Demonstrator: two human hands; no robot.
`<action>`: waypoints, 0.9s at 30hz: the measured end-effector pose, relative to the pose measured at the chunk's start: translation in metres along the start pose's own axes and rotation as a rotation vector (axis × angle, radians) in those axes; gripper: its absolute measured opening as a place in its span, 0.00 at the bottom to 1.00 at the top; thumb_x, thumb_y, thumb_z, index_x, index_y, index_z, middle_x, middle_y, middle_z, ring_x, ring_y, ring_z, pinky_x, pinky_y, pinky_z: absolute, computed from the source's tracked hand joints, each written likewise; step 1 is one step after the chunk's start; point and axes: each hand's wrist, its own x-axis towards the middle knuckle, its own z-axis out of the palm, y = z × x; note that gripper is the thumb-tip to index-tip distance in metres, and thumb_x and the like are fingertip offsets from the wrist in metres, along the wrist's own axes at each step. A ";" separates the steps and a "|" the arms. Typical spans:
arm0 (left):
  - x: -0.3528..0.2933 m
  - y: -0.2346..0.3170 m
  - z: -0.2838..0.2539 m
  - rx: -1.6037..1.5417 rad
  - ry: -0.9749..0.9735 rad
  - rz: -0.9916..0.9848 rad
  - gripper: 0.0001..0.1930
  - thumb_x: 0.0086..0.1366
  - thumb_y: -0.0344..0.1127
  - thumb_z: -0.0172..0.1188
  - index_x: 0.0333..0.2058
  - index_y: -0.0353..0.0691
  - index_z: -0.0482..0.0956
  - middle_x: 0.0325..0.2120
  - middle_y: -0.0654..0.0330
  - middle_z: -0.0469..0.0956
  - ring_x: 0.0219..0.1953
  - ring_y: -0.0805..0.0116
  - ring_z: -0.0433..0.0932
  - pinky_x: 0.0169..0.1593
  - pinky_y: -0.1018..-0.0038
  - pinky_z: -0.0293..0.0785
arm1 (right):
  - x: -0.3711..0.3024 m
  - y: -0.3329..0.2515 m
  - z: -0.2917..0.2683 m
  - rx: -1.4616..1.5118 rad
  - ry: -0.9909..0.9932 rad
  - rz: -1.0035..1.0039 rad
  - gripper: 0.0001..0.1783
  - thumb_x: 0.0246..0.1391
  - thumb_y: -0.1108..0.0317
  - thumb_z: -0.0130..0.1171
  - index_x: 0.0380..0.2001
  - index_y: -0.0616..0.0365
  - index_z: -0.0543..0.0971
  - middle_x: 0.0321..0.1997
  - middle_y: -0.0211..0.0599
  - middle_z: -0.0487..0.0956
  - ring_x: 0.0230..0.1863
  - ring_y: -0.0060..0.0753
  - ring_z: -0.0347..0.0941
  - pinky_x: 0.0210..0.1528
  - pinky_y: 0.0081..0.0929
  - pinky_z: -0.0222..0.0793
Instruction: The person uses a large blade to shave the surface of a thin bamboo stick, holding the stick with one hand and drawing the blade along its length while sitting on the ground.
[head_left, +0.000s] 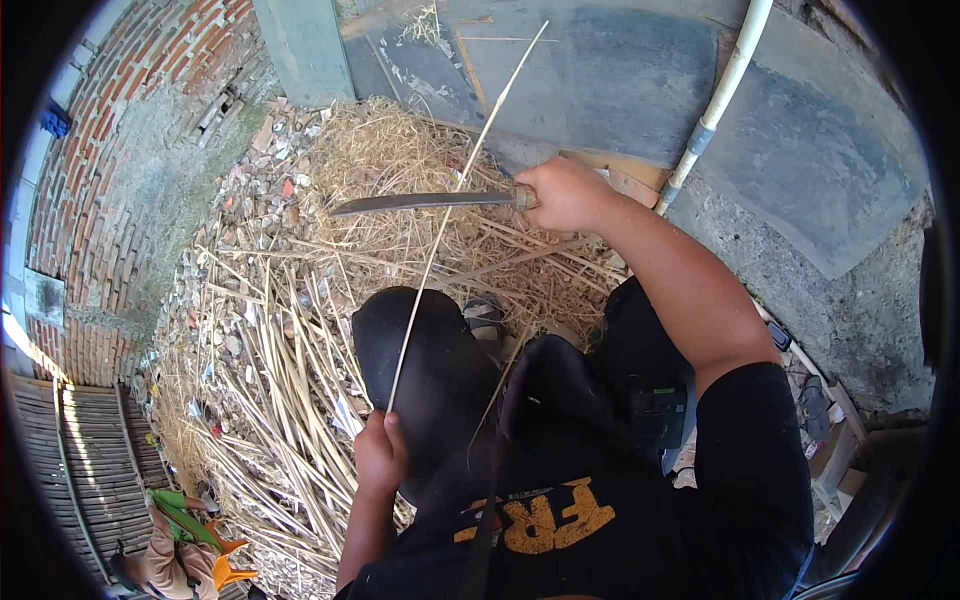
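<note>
My left hand is closed round the lower end of a long, thin bamboo strip, which slants up and away over my left knee. In my right hand is the short handle of a machete, gripped in a fist. Its dark, long blade points left and crosses the strip in its upper part. Whether the edge touches the strip, I cannot tell. Below the blade lies a heap of pale shavings on the ground.
Many split bamboo strips lie to the left over rubble. A brick wall stands at the left, with grey panels ahead. A pale pole leans at the right. Another person is at the lower left.
</note>
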 end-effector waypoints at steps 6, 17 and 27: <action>-0.019 -0.006 -0.005 -0.001 0.007 0.058 0.16 0.74 0.40 0.46 0.30 0.36 0.70 0.15 0.43 0.71 0.21 0.35 0.75 0.25 0.51 0.67 | -0.023 -0.046 -0.011 -0.130 -0.086 -0.179 0.14 0.44 0.64 0.63 0.38 0.49 0.82 0.32 0.42 0.83 0.39 0.51 0.80 0.42 0.48 0.76; -0.031 -0.004 0.001 -0.069 -0.005 -0.038 0.21 0.75 0.45 0.45 0.27 0.36 0.69 0.16 0.43 0.72 0.22 0.36 0.75 0.26 0.53 0.67 | -0.017 -0.028 -0.003 -0.042 -0.084 -0.122 0.14 0.43 0.65 0.63 0.38 0.49 0.82 0.31 0.42 0.82 0.38 0.50 0.80 0.40 0.49 0.76; -0.027 -0.007 0.005 -0.034 -0.025 -0.017 0.18 0.75 0.42 0.46 0.27 0.36 0.69 0.16 0.43 0.72 0.22 0.38 0.74 0.28 0.52 0.67 | -0.002 0.011 0.021 0.047 0.087 -0.084 0.13 0.44 0.66 0.60 0.37 0.44 0.83 0.26 0.41 0.81 0.34 0.50 0.80 0.37 0.48 0.74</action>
